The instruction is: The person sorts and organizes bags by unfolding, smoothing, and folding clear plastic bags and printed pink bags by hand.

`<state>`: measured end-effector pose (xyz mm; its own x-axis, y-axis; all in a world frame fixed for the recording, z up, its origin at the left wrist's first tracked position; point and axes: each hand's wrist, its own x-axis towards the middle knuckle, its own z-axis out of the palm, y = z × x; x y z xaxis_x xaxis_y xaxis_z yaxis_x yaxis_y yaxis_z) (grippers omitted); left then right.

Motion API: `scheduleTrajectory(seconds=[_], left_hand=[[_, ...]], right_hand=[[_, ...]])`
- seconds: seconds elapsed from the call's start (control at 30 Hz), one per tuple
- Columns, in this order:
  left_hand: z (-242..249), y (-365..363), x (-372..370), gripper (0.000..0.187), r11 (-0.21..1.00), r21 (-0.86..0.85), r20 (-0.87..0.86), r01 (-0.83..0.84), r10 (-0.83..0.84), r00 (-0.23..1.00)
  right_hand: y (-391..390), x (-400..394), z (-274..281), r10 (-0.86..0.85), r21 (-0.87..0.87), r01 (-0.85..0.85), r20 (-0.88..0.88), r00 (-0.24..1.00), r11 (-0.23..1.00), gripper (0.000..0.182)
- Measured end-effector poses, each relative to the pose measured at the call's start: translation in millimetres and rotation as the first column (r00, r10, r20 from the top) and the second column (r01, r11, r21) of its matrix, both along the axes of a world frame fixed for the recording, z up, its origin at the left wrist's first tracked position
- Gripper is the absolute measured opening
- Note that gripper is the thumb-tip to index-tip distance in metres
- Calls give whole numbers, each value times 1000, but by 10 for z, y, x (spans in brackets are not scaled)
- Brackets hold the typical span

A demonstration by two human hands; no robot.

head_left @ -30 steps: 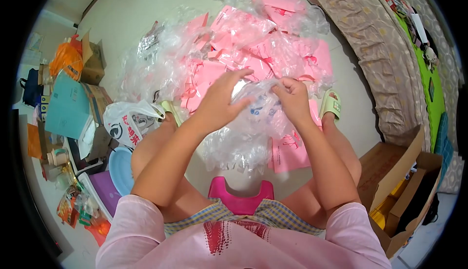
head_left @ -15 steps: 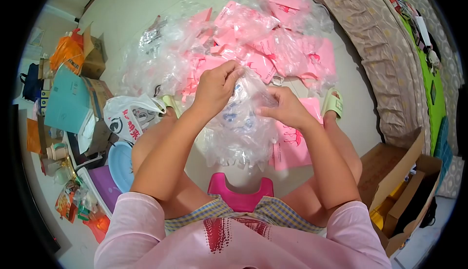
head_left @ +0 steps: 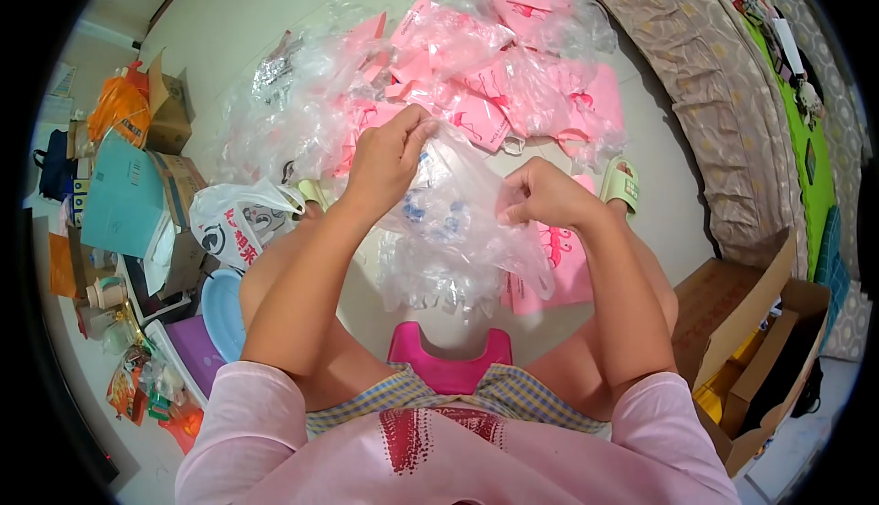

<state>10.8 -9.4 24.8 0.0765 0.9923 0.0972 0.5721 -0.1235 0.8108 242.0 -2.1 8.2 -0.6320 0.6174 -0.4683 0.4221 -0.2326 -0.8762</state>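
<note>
Between my two hands hangs a clear plastic bag, crumpled, with blue print showing through it. My left hand pinches its upper left edge. Fingers of my right hand are closed on its right side, and a corner of the bag droops below them. More crumpled clear plastic lies under it, on the floor between my legs; where one piece ends and the other begins is hard to tell. A pink printed bag lies flat beneath my right hand.
Ahead, a pile of pink bags and clear plastic covers the floor. A white printed bag, a blue basin and boxes stand left. An open cardboard box is at right. The pink stool is under me.
My right hand has moved slightly right, drawing the bag's side outward, so the bag is more spread. The left hand has shifted a little left, still pinching the bag.
</note>
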Motion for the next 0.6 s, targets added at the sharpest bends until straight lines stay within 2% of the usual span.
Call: scheduleTrajectory(seconds=[0.07,0.1,0.17,0.2,0.27,0.3,0.33,0.37,0.4,0.43,0.47,0.5,0.53,0.57,0.6], left_hand=[[-20,-11,10,13,1000,-10,-2,7,-7,1000],[-43,-13,22,13,999,-13,-4,34,-34,999],[-70,-15,52,13,998,-18,-6,62,-62,998],[-75,-15,70,13,999,16,0,30,-30,1000],[-71,0,61,13,999,51,6,-2,2,1000],[-55,22,28,12,1000,28,6,-10,10,1000],[-45,34,6,12,1000,4,6,-19,19,1000],[-46,34,0,12,1000,4,6,-20,20,1000],[-49,31,-4,12,1000,8,-14,6,-6,1000],[-53,27,-7,13,999,13,-35,32,-32,999],[-79,11,12,13,999,11,-34,31,-30,999],[-121,-18,59,13,995,8,-48,100,-100,994],[-136,-54,119,13,985,3,-63,171,-171,983],[-136,-102,175,13,981,-29,-43,193,-194,980],[-128,-110,185,13,980,-32,-43,196,-198,979]], right_hand=[[-13,12,5,146,165,-175,174,974,971,15],[-36,-17,4,145,164,-174,174,974,971,15],[-97,-101,-5,-104,378,121,-64,992,918,21],[-92,-101,-9,-105,377,121,-64,992,918,21],[-56,-106,-17,76,56,-78,26,997,995,41],[-48,-93,-41,76,56,-77,24,997,995,41],[-42,-67,-87,159,111,-195,268,950,975,44],[-41,-55,-126,215,134,-320,500,839,938,47],[-70,-58,-148,216,133,-321,500,839,937,47],[-121,-66,-164,54,315,-149,290,956,937,42],[-151,-79,-172,-88,444,61,40,995,894,38],[-143,-153,-147,-88,443,61,41,995,895,38],[-128,-273,-95,-212,387,272,-192,958,881,29],[-117,-329,-66,-333,283,463,-405,852,840,20],[-110,-318,-62,-337,280,466,-404,850,839,20]])
